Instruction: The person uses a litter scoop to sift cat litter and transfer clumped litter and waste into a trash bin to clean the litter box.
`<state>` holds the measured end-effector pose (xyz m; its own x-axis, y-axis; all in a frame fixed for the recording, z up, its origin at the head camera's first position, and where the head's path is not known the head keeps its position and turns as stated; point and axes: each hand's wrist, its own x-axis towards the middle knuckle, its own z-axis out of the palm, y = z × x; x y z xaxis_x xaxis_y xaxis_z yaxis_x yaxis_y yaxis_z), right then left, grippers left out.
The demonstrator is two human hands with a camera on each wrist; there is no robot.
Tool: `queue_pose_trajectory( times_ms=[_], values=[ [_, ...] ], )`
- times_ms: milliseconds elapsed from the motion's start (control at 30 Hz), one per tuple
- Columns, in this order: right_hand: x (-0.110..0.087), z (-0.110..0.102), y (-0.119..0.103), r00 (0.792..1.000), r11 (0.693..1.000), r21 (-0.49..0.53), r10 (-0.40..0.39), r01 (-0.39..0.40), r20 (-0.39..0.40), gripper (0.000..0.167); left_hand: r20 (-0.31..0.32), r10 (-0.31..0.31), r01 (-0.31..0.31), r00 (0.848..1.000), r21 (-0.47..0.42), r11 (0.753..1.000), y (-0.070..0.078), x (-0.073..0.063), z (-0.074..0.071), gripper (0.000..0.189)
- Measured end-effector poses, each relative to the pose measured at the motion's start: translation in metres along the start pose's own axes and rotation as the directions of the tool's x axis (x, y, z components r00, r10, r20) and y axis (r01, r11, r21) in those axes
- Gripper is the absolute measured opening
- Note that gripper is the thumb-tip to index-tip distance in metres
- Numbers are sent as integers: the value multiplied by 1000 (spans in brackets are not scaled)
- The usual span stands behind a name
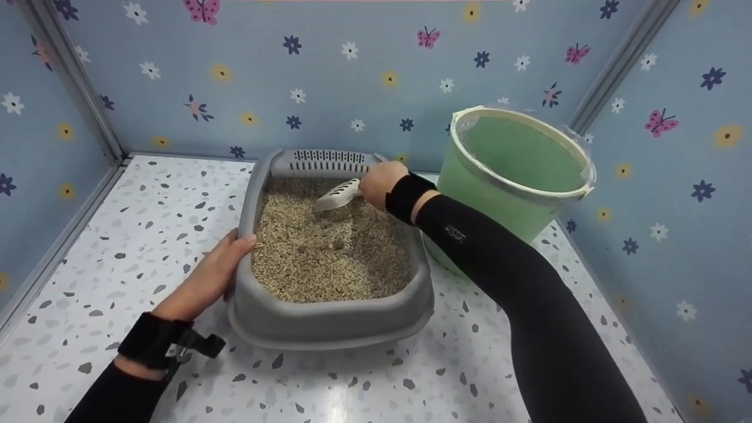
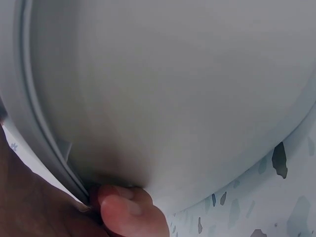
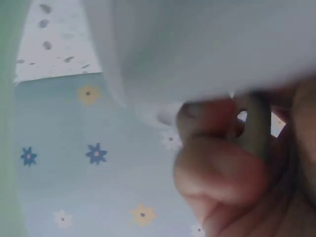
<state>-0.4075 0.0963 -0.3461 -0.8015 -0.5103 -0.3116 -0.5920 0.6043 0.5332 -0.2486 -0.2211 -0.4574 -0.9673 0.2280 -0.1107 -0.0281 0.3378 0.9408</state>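
Observation:
A grey litter box (image 1: 329, 323) filled with tan pellet litter (image 1: 305, 276) stands on the speckled tabletop. My left hand (image 1: 214, 270) grips its left rim, thumb on top; in the left wrist view, curled fingers (image 2: 131, 212) tuck under the rim against the outer wall. Over the back right of the litter, my right hand (image 1: 382, 183) holds a pale slotted litter scoop (image 1: 338, 197) by its handle. The scoop's head tilts down to the left, close over the litter. Fingers (image 3: 217, 170) wrap the handle in the right wrist view, beside the box's blurred wall.
A green bucket (image 1: 499, 200) with a clear liner taped at its rim stands right behind the box, beside my right forearm. Blue flowered panels (image 1: 352, 76) enclose the back and both sides. Small dark clumps (image 1: 336, 244) show on the litter.

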Motion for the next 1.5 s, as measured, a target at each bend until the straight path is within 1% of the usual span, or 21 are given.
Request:
queue_pose_trajectory(
  times_ms=[100, 200, 267, 333, 400, 533, 633, 733, 900, 967, 1067, 1167, 1233, 1333, 1400, 1500],
  values=[
    [2, 1, -2, 997, 999, -1, 53, -53, 48, 43, 2, -2, 2, 1000, -4, 1000, -1, 0, 1, 92],
    [0, -2, -1, 991, 994, 14, 103, -105, 88, 47, 2, -8, 8, 1000, -8, 1000, -1, -1, 0, 91],
    [-3, -7, 1, 984, 991, 35, 123, -128, 127, 48, 5, -8, 8, 1000, -12, 1000, -1, -1, 0, 91],
    [-7, -13, 4, 978, 989, 67, 121, -134, 171, 46, 9, -8, 8, 1000, -14, 1000, 0, -1, 0, 90],
    [-12, -21, 7, 972, 986, 108, 104, -129, 210, 44, 10, -7, 7, 1000, -18, 1000, -1, -1, 0, 90],
    [-23, -37, 11, 959, 977, 192, 37, -94, 281, 39, -1, -3, 3, 1000, -24, 1000, -2, 1, 1, 89],
    [-28, -45, 11, 946, 972, 227, -22, -55, 323, 38, -1, -6, 6, 1000, -26, 1000, -3, 1, 1, 89],
    [-33, -51, 7, 936, 968, 250, -75, -15, 345, 37, 5, -13, 13, 1000, -22, 1000, -4, 2, 1, 90],
    [-42, -66, -7, 927, 965, 256, -151, 62, 344, 39, 1, -10, 10, 1000, -10, 1000, -3, 2, 0, 91],
    [-46, -74, -13, 926, 964, 254, -170, 85, 338, 40, 2, -10, 10, 1000, -12, 1000, -2, 2, 0, 91],
    [-51, -86, -16, 924, 963, 258, -167, 78, 345, 39, 3, -18, 18, 1000, -15, 1000, -1, 2, 0, 92],
    [-54, -97, -11, 932, 970, 243, -103, 17, 347, 41, 6, -10, 10, 1000, -29, 1000, 0, 1, 0, 91],
    [-55, -102, -5, 941, 975, 222, -50, -27, 335, 41, 8, 2, -2, 1000, -40, 999, 1, 1, 1, 90],
    [-55, -105, 1, 958, 983, 170, 19, -70, 287, 43, 13, 20, -19, 1000, -60, 998, 0, 1, 1, 84],
    [-55, -104, 3, 969, 987, 138, 45, -80, 242, 42, 15, 25, -24, 1000, -71, 997, -1, 2, 1, 82],
    [-51, -98, 1, 984, 991, 95, 79, -95, 162, 45, 15, 31, -30, 999, -83, 996, -3, 3, 1, 77]
  ],
)
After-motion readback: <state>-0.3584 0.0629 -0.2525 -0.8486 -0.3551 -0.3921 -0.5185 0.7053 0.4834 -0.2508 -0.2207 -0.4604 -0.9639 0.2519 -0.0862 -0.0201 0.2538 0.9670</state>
